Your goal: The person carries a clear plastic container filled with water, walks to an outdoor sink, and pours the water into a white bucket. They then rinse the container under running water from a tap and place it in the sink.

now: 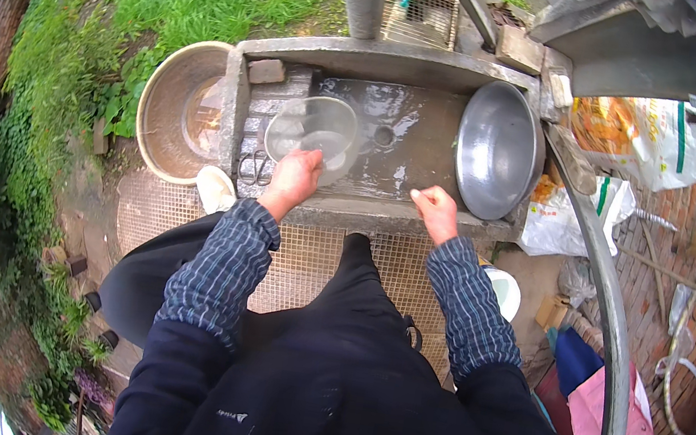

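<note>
My left hand (294, 181) grips the near rim of a translucent plastic basin (292, 118), which is tilted over the left part of a concrete sink (354, 220). Some clear water seems to lie in the basin. Over the sink's front edge, my right hand (437, 210) has its fingers curled together, with nothing visible in them. Wet patches shine on the sink floor around a round drain (384, 135). A large metal bowl (496, 148) leans on the sink's right wall. Dark-handled scissors (253, 167) lie on the ribbed ledge at left, partly beside the basin.
Left of the sink stands a big brown tub (164, 112). A brick piece (266, 71) sits on the ledge's back corner. A curved metal rail (609, 324) runs along my right side, near plastic sacks (561, 215) and a white bucket (505, 294).
</note>
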Motion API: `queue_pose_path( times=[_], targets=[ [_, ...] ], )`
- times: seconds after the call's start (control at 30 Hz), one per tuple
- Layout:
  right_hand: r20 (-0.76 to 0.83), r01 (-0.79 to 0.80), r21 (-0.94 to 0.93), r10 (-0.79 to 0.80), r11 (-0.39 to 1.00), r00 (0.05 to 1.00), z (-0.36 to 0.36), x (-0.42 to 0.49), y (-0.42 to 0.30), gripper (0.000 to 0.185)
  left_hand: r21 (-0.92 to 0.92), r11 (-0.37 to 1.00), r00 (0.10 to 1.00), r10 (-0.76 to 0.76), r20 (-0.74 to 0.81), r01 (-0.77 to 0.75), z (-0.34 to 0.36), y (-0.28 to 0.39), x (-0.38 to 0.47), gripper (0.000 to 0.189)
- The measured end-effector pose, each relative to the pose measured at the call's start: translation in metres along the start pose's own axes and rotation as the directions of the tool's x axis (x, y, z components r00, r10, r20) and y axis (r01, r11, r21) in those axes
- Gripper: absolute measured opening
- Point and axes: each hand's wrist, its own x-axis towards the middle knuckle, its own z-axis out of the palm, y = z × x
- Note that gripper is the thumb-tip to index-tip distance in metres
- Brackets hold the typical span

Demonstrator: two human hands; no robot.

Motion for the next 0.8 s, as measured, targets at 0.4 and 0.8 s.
queue_pose_path(
  times=[0.4, 0.8],
  targets=[
    [0.091, -0.193, -0.052, 0.198, 0.98, 0.976, 0.004, -0.046, 0.078, 0.018, 0.456, 0.862, 0.972, -0.234, -0.031, 0.223, 0.018, -0.098, -0.024, 0.015],
    [0.12, -0.343, -0.07, 0.35, 0.937, 0.929, -0.009, -0.04, 0.071, 0.014, 0.493, 0.808, 0.924, -0.381, 0.019, 0.323, 0.013, -0.093, -0.015, 0.033]
  ],
)
